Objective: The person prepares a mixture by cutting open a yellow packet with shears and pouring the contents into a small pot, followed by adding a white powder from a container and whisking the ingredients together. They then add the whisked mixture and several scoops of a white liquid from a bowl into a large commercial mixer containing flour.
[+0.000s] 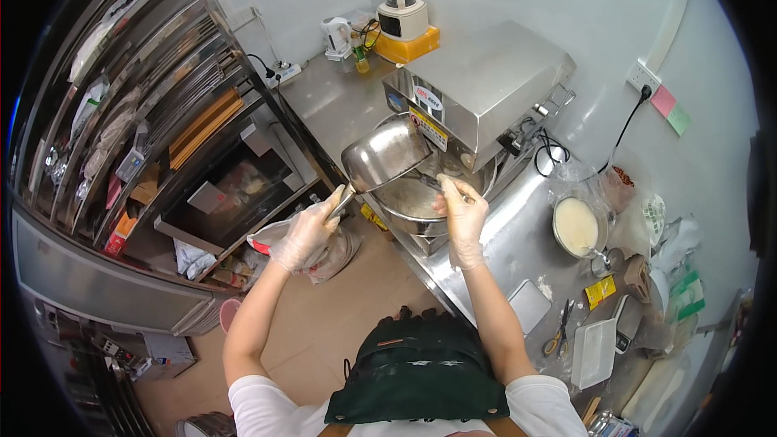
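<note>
My left hand (307, 233), in a clear thin glove, is wrapped round the handle of a steel saucepan (382, 155). The saucepan is tipped on its side above a steel mixing bowl (405, 217), its mouth turned to the right. My gloved right hand (461, 214) is closed on a slim utensil (424, 179) that runs left toward the saucepan's mouth; its working end is hidden, so its kind does not show. The bowl stands under the head of a large steel mixer (502, 73). What lies inside the saucepan cannot be seen.
On the steel counter to the right are a bowl of pale cream-coloured batter (576, 226), scissors (558, 338), a white tray (593, 354), a scale (628, 322) and plastic bags. A blender (401, 12) and a kettle (336, 35) stand behind. Loaded shelves (137, 105) line the left.
</note>
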Tool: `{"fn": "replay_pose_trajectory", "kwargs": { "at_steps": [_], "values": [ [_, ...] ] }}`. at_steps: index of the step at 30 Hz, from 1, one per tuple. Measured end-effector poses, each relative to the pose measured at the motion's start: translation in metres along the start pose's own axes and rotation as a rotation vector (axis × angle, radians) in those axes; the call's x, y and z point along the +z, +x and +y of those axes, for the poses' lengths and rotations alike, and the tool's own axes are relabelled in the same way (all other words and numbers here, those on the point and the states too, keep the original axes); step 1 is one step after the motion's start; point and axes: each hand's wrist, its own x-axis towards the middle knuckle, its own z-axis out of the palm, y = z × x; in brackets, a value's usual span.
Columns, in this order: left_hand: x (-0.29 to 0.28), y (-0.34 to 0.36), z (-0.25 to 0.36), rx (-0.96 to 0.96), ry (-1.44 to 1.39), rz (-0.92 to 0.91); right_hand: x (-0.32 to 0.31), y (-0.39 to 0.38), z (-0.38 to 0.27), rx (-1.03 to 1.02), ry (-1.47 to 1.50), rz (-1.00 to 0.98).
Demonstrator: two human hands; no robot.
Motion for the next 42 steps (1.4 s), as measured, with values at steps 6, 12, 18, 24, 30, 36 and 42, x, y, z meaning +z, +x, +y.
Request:
{"fn": "replay_pose_trajectory", "kwargs": {
  "at_steps": [6, 12, 18, 24, 30, 36, 42],
  "values": [
    [0.002, 0.001, -0.001, 0.002, -0.014, -0.006, -0.015, -0.009, 0.008, 0.026, -0.205, -0.044],
    [-0.004, -0.019, 0.008, 0.074, -0.16, 0.089, -0.014, -0.003, 0.022, -0.171, -0.227, -0.08],
    [-0.034, -0.054, 0.043, -0.452, -1.033, 0.034, -0.018, -0.001, 0.013, -0.415, -0.668, -0.103],
    [-0.061, -0.095, 0.064, -0.615, -1.159, -0.079, -0.014, -0.048, -0.059, -0.693, -0.362, -0.236],
    [-0.066, -0.108, 0.084, -0.621, -1.237, -0.307, -0.046, -0.077, -0.112, -0.962, -0.59, -0.151],
    [-0.035, -0.087, 0.126, -0.551, -1.267, -0.788, -0.112, -0.113, -0.116, -0.756, -0.841, -0.256],
    [0.1, -0.046, 0.14, -0.392, -1.372, -1.05, -0.223, -0.118, -0.031, -0.342, -0.938, 0.04]
  ]
}}
